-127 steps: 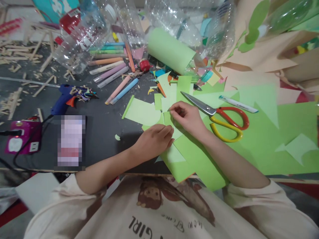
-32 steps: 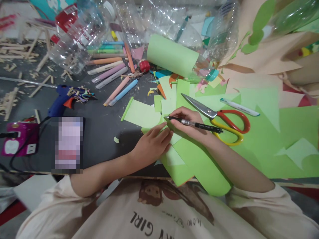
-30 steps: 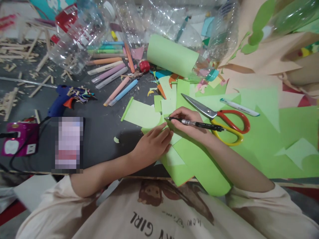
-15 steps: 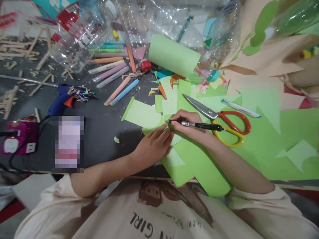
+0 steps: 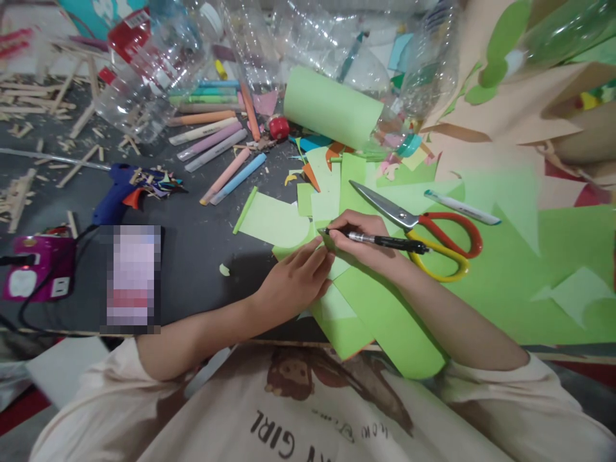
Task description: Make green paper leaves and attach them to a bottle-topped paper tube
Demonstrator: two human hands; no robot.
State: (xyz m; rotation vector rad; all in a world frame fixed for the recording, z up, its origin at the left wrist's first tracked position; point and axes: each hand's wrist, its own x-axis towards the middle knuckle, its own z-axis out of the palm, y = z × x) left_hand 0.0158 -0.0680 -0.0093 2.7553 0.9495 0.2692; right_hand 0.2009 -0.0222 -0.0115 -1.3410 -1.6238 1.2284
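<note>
My right hand [image 5: 363,239] is closed in a writing grip around a black pen [image 5: 397,243], its tip pointing left at the paper near my left fingertips. Palm down, my left hand [image 5: 296,273] lies on green paper sheets [image 5: 394,321] with its fingers stretched forward, close to the pen tip. What exactly lies under those fingers is hidden. Just beyond the left hand is a pale green paper piece [image 5: 274,219] with a rolled green strip at its edge. Scissors [image 5: 409,220] with red and yellow handles rest on the paper beside my right hand.
A capped marker [image 5: 462,207] lies right of the scissors. Several markers [image 5: 212,141], a green-wrapped cylinder [image 5: 332,106] and clear plastic bottles [image 5: 144,96] crowd the back. A blue glue gun [image 5: 113,196], a phone [image 5: 133,276] and a purple power adapter [image 5: 41,266] are leftward.
Both hands stay in nearly the same place, with the pen still at the paper. The whole view has shifted very slightly.
</note>
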